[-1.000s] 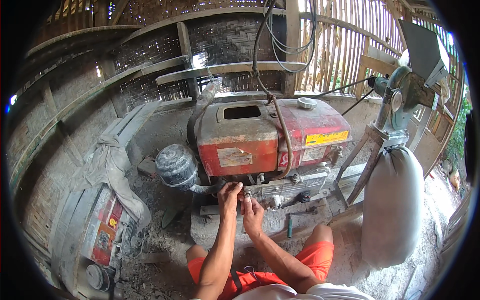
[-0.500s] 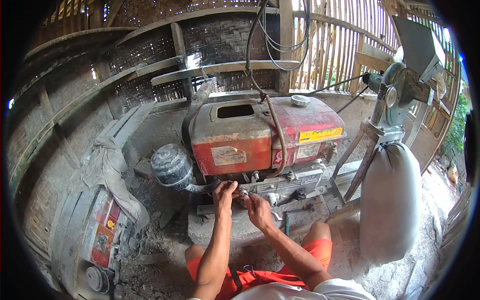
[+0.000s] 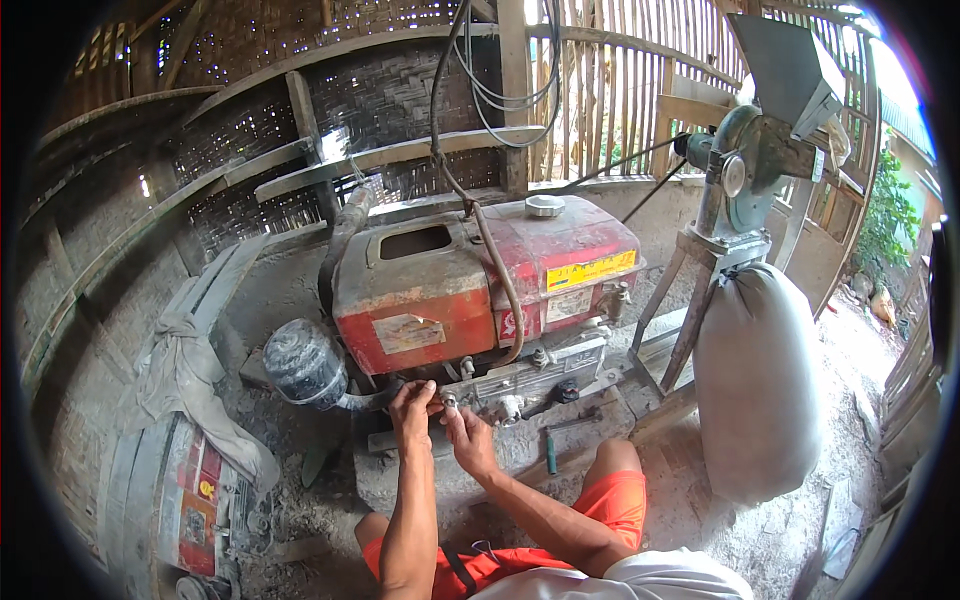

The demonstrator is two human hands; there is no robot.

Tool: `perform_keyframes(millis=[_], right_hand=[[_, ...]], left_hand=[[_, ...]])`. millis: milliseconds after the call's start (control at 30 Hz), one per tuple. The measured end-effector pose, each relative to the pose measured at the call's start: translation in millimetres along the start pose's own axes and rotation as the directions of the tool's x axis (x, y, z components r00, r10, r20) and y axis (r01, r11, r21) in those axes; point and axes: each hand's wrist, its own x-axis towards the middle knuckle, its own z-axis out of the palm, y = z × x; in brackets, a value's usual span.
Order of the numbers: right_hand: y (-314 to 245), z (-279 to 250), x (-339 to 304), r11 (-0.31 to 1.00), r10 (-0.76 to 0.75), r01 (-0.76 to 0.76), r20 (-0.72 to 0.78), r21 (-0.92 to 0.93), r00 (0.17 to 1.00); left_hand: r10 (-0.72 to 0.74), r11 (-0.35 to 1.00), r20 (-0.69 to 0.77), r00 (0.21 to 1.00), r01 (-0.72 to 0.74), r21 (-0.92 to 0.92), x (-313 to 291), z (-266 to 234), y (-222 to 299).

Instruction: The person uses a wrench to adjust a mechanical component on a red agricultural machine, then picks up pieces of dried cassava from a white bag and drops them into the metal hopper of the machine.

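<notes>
A worn red engine point(image 3: 470, 290) with a grey metal underside sits on a concrete block in front of me. My left hand point(image 3: 412, 410) and my right hand point(image 3: 470, 438) are both pressed against its lower front. Their fingers pinch a small metal fitting point(image 3: 448, 400) that sticks out of the engine's side. A black air-filter can point(image 3: 305, 362) hangs off the engine's left end, close to my left hand. A black hose point(image 3: 497, 270) runs down over the red tank. My knees in orange shorts point(image 3: 615, 500) show below.
A screwdriver with a green handle point(image 3: 550, 452) lies on the concrete block to the right of my hands. A full white sack point(image 3: 758, 380) hangs under a grey grinding mill point(image 3: 750, 170) on the right. A cloth-covered machine point(image 3: 190, 470) stands at the left. Woven bamboo walls enclose the back.
The view has shifted slightly, so the engine sits a little lower and nearer. Both hands stay on the same fitting at the engine's lower front.
</notes>
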Motion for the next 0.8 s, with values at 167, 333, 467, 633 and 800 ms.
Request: perform_keyframes(millis=[167, 333, 467, 633, 800], right_hand=[[5.6, 26.3, -3.9, 0.986, -0.008, 0.035, -0.164, 0.163, 0.986], [10.5, 46.8, -6.3, 0.918, 0.086, -0.009, -0.175, 0.398, 0.981], [3.7, 53.1, -3.1, 0.870, 0.090, 0.040, -0.238, 0.491, 0.967], [11.6, 54.5, -4.3, 0.817, 0.161, -0.059, -0.129, 0.574, 0.978], [4.3, 33.7, -14.5, 0.787, 0.190, -0.149, -0.006, 0.598, 0.982]], left_hand=[[0.018, 1.000, 0.012, 1.000, -0.018, -0.014, -1.3, 0.2, 0.3], [0.041, 0.999, 0.029, 0.999, -0.040, -0.022, 0.4, -2.9, -1.3], [0.035, 0.999, 0.041, 0.999, -0.035, -0.005, 1.7, -1.7, -1.3], [0.015, 0.999, 0.039, 0.999, -0.013, -0.045, 4.0, -6.3, 0.3], [-0.003, 1.000, 0.019, 1.000, 0.003, -0.015, 4.9, -6.9, -2.2]])
